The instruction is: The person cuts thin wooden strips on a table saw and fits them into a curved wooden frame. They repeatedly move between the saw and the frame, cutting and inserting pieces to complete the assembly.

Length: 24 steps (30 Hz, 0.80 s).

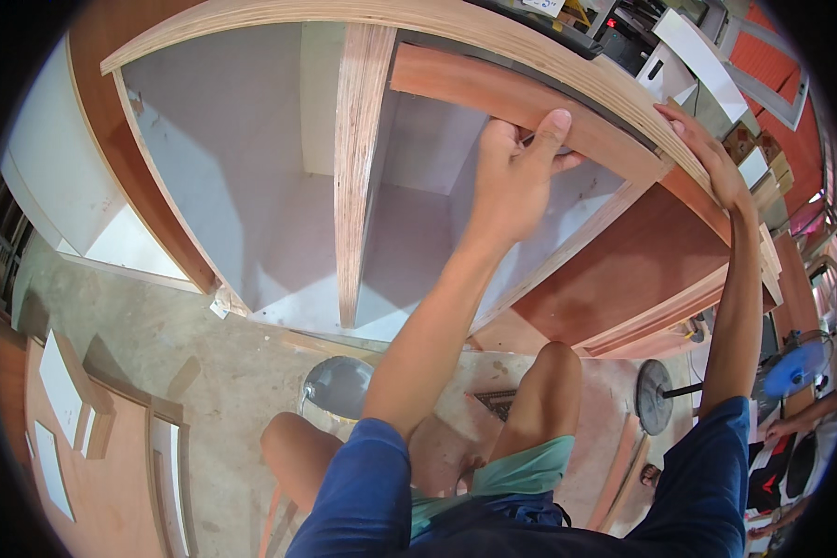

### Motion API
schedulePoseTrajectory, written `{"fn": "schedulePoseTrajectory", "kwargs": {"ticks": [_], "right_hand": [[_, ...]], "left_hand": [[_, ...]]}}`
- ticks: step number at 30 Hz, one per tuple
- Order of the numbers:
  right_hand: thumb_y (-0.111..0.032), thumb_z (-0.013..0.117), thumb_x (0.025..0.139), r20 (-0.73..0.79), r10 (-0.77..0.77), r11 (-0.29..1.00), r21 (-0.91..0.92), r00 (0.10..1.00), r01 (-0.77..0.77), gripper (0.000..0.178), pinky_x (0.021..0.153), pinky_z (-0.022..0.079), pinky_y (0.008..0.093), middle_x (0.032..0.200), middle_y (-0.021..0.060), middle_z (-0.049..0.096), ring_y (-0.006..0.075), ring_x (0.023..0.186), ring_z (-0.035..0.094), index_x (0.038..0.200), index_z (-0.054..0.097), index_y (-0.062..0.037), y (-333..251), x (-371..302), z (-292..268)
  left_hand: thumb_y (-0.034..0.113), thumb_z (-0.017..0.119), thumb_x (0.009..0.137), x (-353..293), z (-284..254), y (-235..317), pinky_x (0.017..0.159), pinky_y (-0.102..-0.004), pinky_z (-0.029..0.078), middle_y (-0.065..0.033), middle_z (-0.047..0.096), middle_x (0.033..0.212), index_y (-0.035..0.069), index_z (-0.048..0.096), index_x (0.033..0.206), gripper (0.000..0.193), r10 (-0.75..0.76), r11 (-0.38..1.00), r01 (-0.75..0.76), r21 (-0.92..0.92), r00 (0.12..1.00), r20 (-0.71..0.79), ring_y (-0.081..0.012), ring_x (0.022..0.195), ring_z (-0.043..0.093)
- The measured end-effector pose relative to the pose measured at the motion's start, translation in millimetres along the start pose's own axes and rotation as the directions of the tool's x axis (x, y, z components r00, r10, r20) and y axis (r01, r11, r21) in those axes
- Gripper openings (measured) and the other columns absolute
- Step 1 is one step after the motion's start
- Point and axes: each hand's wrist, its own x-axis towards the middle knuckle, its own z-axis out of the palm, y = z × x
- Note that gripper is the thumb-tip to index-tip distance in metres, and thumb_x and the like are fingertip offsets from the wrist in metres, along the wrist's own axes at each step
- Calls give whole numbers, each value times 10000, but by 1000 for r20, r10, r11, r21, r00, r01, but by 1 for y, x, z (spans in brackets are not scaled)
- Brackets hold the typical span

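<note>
A reddish-brown wooden board [456, 82] spans the upper part of a cabinet's middle opening, just under the plywood top [279, 13]. My left hand [521, 172] is closed on its lower edge, the thumb flat on the front face and the fingers curled behind, partly hidden. To the right, my right hand [707, 153] lies over the edge of the cabinet top with its fingers stretched out. A pale plywood upright [358, 177] divides the grey-lined compartments on the left of the board. Right of the middle opening is a brown-faced section [632, 251].
A grey bucket [337, 386] stands on the concrete floor before the cabinet. White-edged panels [74, 400] lie at lower left. A round black base [654, 398] and wood strips [618, 474] are at right, near a blue fan [795, 367]. Another person's arm [804, 414] shows at far right.
</note>
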Motion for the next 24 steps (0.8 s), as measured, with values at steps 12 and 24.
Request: {"fn": "schedulePoseTrajectory", "kwargs": {"ticks": [12, 24], "right_hand": [[-518, 454, 1098, 9, -12, 1000, 13, 1000, 12, 634, 1275, 247, 379, 1603, 139, 506, 261, 1500, 440, 1530, 569, -68, 0, 0, 1], [-600, 395, 1094, -39, -105, 965, -247, 994, 92, 671, 1272, 308, 408, 1569, 117, 568, 316, 1484, 480, 1498, 607, -107, 1, 2, -2]], "left_hand": [[278, 656, 1080, 5, -6, 1, 926, -466, 637, -157, 717, 1167, -56, 607, 1247, 376, 15, 1000, -15, 13, 1000, 17, -268, 1081, 726], [262, 694, 1054, 7, -7, -3, 993, -506, 601, -169, 660, 1307, -48, 600, 1318, 417, 62, 995, -61, 73, 998, -6, -295, 1223, 653]]}}
